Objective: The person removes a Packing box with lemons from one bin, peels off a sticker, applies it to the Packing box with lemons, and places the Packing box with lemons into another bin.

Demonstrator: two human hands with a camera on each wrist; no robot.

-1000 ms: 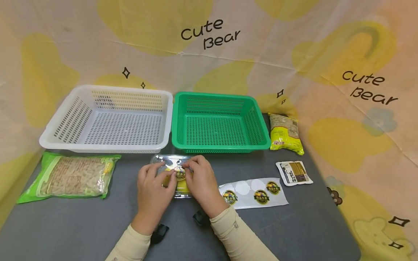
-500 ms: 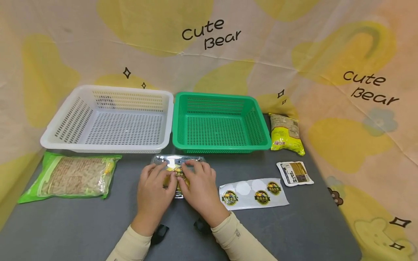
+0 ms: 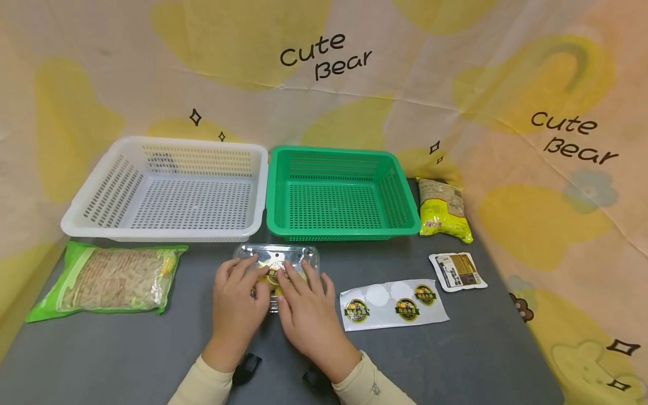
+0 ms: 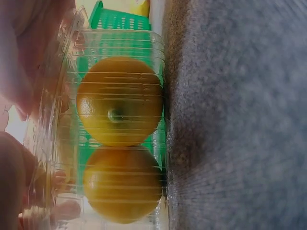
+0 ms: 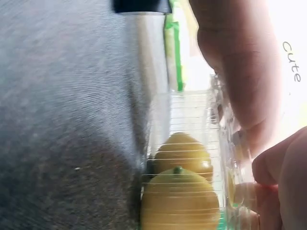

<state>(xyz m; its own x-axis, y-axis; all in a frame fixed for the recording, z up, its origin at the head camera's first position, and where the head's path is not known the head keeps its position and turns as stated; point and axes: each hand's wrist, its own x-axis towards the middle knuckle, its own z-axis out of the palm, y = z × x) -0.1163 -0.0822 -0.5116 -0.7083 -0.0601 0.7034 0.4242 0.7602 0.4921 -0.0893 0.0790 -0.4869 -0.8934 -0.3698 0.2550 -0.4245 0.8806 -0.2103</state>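
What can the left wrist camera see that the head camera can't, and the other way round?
Only the left wrist view shows the little greenish spot on one yellow-orange fruit.

Only the head view shows the green-edged food bag and the "cute Bear" words.

Both show the clear plastic box with fruit inside, the green basket and the gray tabletop.

Head view is evenly lit, wrist views soft, the right partly overexposed

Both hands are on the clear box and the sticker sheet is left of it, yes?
No, the sticker sheet is right of the clear box: the head view shows it. The left hand and right hand are indeed on the box.
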